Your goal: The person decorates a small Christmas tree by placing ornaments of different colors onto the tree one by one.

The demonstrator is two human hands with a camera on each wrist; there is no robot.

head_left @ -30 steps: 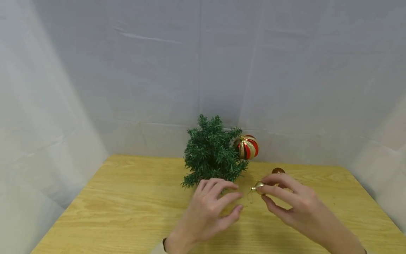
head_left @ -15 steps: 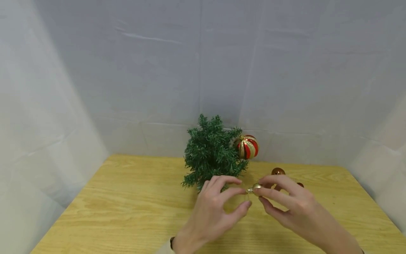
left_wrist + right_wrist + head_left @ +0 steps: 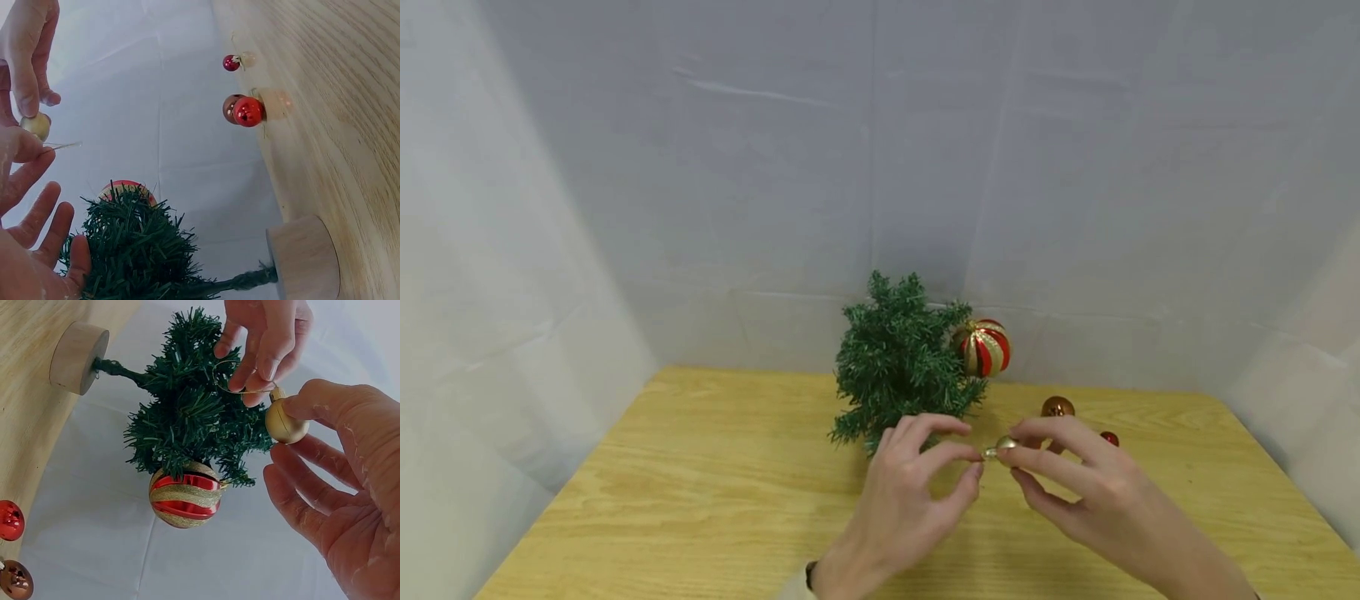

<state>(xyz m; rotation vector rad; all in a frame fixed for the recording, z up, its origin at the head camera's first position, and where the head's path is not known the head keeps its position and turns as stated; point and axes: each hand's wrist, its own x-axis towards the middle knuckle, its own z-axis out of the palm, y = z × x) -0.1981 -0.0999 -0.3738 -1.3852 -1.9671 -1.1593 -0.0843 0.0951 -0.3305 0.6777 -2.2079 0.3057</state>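
Observation:
A small gold bauble (image 3: 287, 422) is held in the fingers of my right hand (image 3: 1101, 487), its cap pointing left toward my other hand. At that cap my left hand (image 3: 898, 500) pinches the bauble's thin hanging thread (image 3: 65, 145) between thumb and index finger. In the right wrist view the thread curves into a loop beside the left fingers. Just behind the left hand stands a small green artificial Christmas tree (image 3: 895, 358). On the tree's right side hangs a large red and gold striped bauble (image 3: 185, 495).
Behind my right hand, a brown bauble (image 3: 1057, 406) and a small dark red bauble (image 3: 1109, 438) lie on the wooden table (image 3: 700, 483). A bright red bauble (image 3: 248, 112) appears beside the brown one. The tree has a round wooden base (image 3: 306, 259). White sheeting surrounds the table.
My left hand has moved right to the gold bauble's cap and closed its thumb and index finger on the thread. The right hand has shifted slightly left with the bauble.

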